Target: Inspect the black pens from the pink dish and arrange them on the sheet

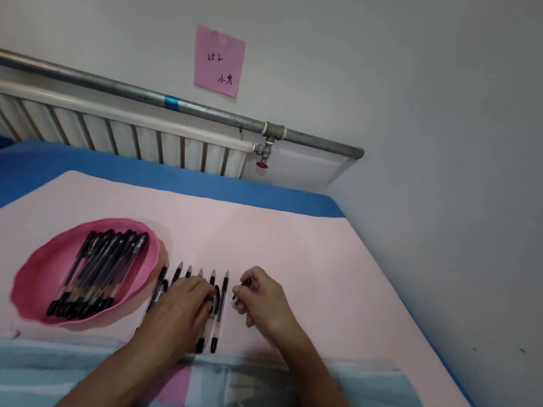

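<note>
A row of gel pens with bare tips pointing away lies on the pink tabletop; the rightmost gel pen [220, 311] is in full view. My left hand [181, 305] is laid over the middle of this row, fingers curled together and covering several pens. By its fingertips shows a black cap with a clip [214, 301]; whether the fingers grip it is hidden. Just right of the row, my right hand [260, 300] pinches a small dark piece that looks like a pen cap [242, 287]. More gel pens [98, 273] are heaped in a pink oval dish.
The pink scalloped dish [30, 284] stands on the left of the pink tabletop [309, 256]. Light blue patterned cloth [366, 395] covers the near edge. Behind the table are a radiator [168, 148], a metal pipe [213, 113] and a red-handled valve [262, 162]. A wall rises at right.
</note>
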Demonstrator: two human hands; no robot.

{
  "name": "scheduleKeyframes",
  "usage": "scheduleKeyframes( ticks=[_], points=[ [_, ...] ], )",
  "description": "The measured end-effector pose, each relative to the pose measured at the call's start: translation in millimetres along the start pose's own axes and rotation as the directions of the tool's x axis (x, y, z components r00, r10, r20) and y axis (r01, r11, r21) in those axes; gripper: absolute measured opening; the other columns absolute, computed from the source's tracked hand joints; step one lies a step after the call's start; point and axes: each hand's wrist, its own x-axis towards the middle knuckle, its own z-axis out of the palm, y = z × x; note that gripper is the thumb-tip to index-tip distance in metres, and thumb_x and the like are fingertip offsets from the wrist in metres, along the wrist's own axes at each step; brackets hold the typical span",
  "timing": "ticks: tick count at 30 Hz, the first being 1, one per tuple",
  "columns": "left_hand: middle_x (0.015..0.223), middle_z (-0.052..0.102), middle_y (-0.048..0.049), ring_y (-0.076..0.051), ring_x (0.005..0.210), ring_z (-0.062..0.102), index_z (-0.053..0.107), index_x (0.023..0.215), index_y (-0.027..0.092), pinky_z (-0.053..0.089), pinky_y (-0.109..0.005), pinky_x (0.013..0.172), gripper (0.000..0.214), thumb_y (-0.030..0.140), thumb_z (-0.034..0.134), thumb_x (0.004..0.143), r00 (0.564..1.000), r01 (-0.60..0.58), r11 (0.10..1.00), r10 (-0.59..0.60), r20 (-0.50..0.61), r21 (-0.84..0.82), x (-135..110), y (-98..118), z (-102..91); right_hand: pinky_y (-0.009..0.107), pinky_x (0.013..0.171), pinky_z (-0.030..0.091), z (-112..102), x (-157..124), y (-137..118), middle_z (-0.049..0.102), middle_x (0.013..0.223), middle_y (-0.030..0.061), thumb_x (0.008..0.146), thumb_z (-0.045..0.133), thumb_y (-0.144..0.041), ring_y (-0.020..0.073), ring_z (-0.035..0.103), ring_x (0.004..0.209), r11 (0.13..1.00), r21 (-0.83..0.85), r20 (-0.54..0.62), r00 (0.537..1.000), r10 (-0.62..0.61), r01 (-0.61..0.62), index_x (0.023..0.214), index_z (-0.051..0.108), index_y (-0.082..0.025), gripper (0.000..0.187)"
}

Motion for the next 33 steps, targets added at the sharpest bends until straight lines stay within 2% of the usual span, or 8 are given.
scheduleKeyframes(
  ticks=[3,7,13,19,22,25,29,33],
  points=[
    [0.102,0.061,-0.0098,-0.023,0.098,0.051,0.061,0.094,0.018,0.04,-0.037,0.084,0.025,0.018,0.039,0.081,1.0,0.009,1.0,-0.009,0.013,0.01,0,0,-0.6,0.018,0.043,0.035,-1,-1,-1,0.052,0.056,-0.0026,0.075,0.051,-0.019,0.0088,0.049,0.05,0.966,-0.251,-0.022,0.997,-0.078,0.071,0.072,0.049,-0.018,0.004],
    [0.101,0.061,-0.0099,-0.023,0.097,0.052,0.061,0.094,0.018,0.039,-0.037,0.084,0.026,0.019,0.038,0.082,1.0,0.015,1.0,-0.016,0.021,0.015,0,1,-2.2,0.023,0.06,0.034,-10,-6,-5,0.06,0.073,0.0036,0.077,0.048,-0.018,0.0118,0.051,0.067,0.751,-0.619,0.057,0.966,-0.25,0.231,0.069,0.056,-0.016,0.011],
    [0.102,0.06,-0.0104,-0.023,0.098,0.051,0.06,0.095,0.016,0.039,-0.036,0.086,0.026,0.019,0.038,0.082,0.999,0.027,0.999,-0.028,0.029,0.024,1,1,-4.4,0.024,0.059,0.028,-18,-12,-4,0.06,0.078,0.0049,0.073,0.048,-0.017,0.0136,0.048,0.068,0.615,-0.753,0.13,0.969,-0.209,0.233,0.077,0.06,-0.016,0.012],
    [0.101,0.061,-0.0093,-0.023,0.097,0.051,0.061,0.095,0.017,0.039,-0.038,0.086,0.025,0.02,0.039,0.082,1.0,0.026,1.0,-0.026,0.0,0.009,2,-1,-4.5,0.025,0.052,0.021,-16,-16,-12,0.06,0.069,0.0033,0.072,0.05,-0.018,0.0116,0.045,0.059,0.64,-0.745,0.163,0.981,-0.101,0.189,0.072,0.059,-0.016,0.009],
    [0.098,0.062,-0.009,-0.023,0.095,0.052,0.061,0.094,0.017,0.039,-0.038,0.085,0.024,0.02,0.04,0.081,1.0,0.019,1.0,-0.019,-0.024,0.005,2,-3,-5.5,0.024,0.05,0.02,-15,-18,-14,0.058,0.065,0.0022,0.076,0.051,-0.028,0.0102,0.043,0.056,0.687,-0.697,0.198,0.976,-0.091,0.205,0.069,0.057,-0.016,0.015],
    [0.098,0.061,-0.0087,-0.022,0.094,0.052,0.06,0.095,0.017,0.04,-0.038,0.084,0.024,0.02,0.039,0.082,1.0,0.017,1.0,-0.017,-0.022,0.008,2,-5,-8.8,0.024,0.05,0.02,-17,-17,-12,0.056,0.062,0.001,0.079,0.047,-0.026,0.0093,0.041,0.054,0.691,-0.681,0.221,0.968,-0.121,0.242,0.067,0.056,-0.016,0.018],
    [0.098,0.06,-0.0086,-0.022,0.094,0.051,0.058,0.096,0.016,0.04,-0.038,0.085,0.025,0.021,0.038,0.083,0.999,0.027,1.0,-0.027,-0.023,0.012,3,-8,-13.4,0.021,0.054,0.026,-19,-15,-6,0.059,0.074,0.0019,0.074,0.048,-0.017,0.0104,0.046,0.063,0.71,-0.655,0.194,0.966,-0.174,0.259,0.08,0.059,-0.017,0.012],
    [0.098,0.06,-0.0096,-0.023,0.095,0.052,0.059,0.095,0.015,0.04,-0.038,0.085,0.025,0.024,0.038,0.083,0.998,0.034,0.999,-0.032,-0.046,0.029,3,-12,-14.8,0.022,0.06,0.03,-20,-15,-2,0.06,0.088,0.0046,0.066,0.059,-0.022,0.0139,0.05,0.073,0.722,-0.644,0.181,0.967,-0.179,0.254,0.098,0.058,-0.017,0.033]
  ],
)
